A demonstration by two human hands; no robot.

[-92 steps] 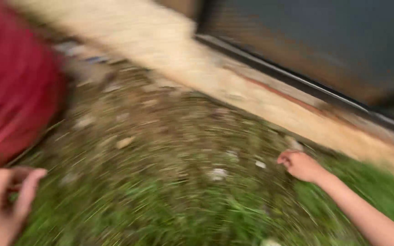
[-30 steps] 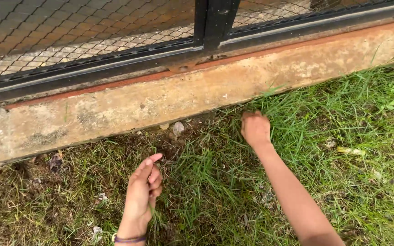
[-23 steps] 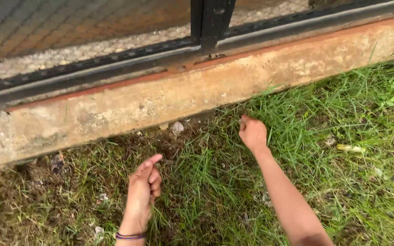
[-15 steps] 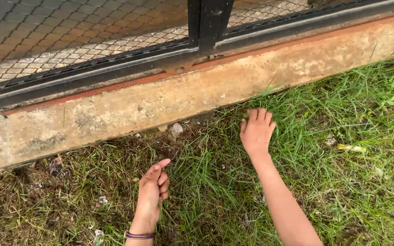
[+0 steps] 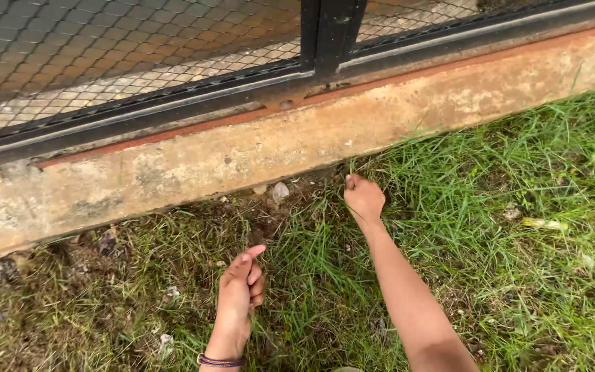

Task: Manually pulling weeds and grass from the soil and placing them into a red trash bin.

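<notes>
My right hand [image 5: 363, 198] is closed in a fist down in the green grass [image 5: 476, 207], close to the foot of a concrete curb [image 5: 194, 162]; grass blades seem pinched in it, but the grip is hidden. My left hand [image 5: 240, 289] hovers lower and to the left over thin grass and bare soil, fingers loosely curled, thumb and forefinger stretched forward, holding nothing. A beaded bracelet [image 5: 218, 360] circles the left wrist. A small pale stone [image 5: 280, 191] lies between the two hands by the curb.
A black metal mesh fence [image 5: 139, 62] with a dark post [image 5: 330, 31] runs along the top of the curb. Dry patchy ground with small stones [image 5: 49, 289] lies to the left; thicker grass spreads to the right.
My right hand, spread flat half a second ago, has closed into a fist in the grass. My left hand has barely shifted. Three seconds ago the view was swinging across the ground.
</notes>
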